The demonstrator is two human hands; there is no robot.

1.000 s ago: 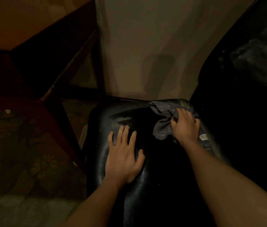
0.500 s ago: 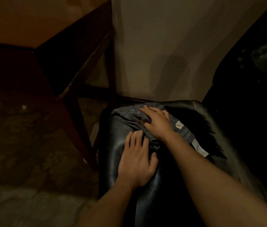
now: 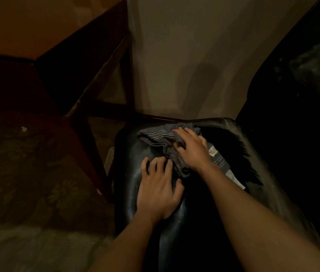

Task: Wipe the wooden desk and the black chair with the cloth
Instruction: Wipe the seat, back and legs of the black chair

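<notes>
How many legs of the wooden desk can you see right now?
2. The front desk leg stands just left of the black chair; the back desk leg stands by the wall. Others may be out of view.

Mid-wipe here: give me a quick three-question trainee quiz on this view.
1. True or false: the right hand presses the cloth onto the black chair.
2. The left hand: A lifts the cloth, B rests on the chair, C is out of view.
3. Fill in: the wooden desk stands to the chair's ___.
Key: 1 true; 2 B; 3 left.
</notes>
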